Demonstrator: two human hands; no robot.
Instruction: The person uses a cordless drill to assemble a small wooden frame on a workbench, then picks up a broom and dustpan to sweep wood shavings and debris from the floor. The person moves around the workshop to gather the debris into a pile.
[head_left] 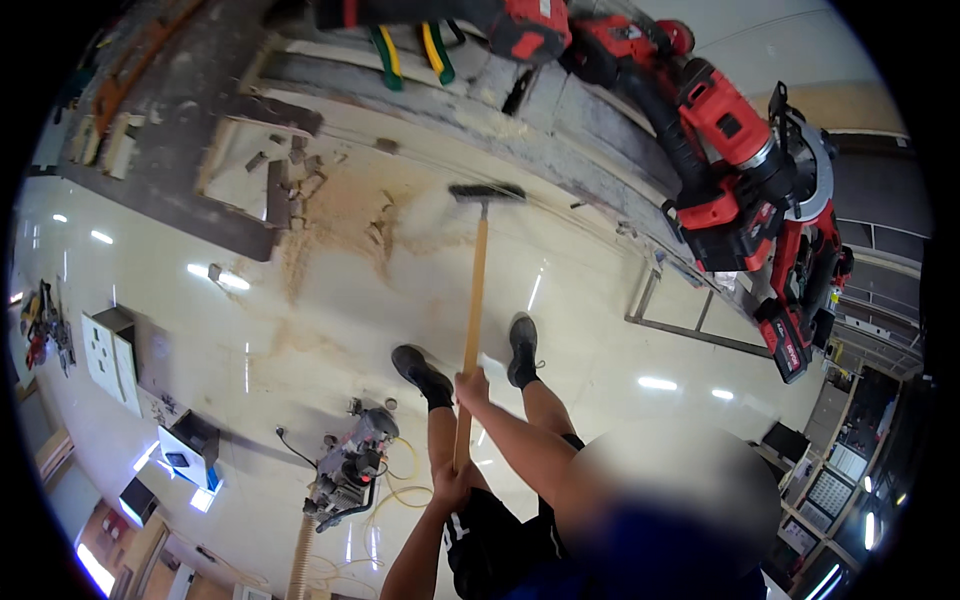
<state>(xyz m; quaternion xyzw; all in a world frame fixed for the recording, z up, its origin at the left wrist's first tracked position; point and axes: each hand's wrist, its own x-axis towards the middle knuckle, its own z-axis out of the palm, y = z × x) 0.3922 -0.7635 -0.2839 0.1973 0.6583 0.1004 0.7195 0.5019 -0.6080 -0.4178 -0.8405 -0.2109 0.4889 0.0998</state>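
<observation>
A push broom with a long wooden handle (478, 290) runs away from me across the floor. Its dark bristle head (487, 193) rests at the far end, close to the workbench. My right hand (472, 388) is closed around the handle partway down. Nearer my body, my left hand (452, 487) grips the upper end of the same handle. Pale sawdust (360, 215) and several wood offcuts (298, 165) lie on the floor to the left of the broom head. My dark shoes (423, 374) stand on either side of the handle.
Red and black cordless power tools (725, 115) sit along the workbench (430, 95), with green-yellow handled pliers (385, 55) beside them. A grey machine (358, 455) with a ribbed hose (300, 560) and yellow cord stands left of my legs. Shelving (825, 480) lines the right.
</observation>
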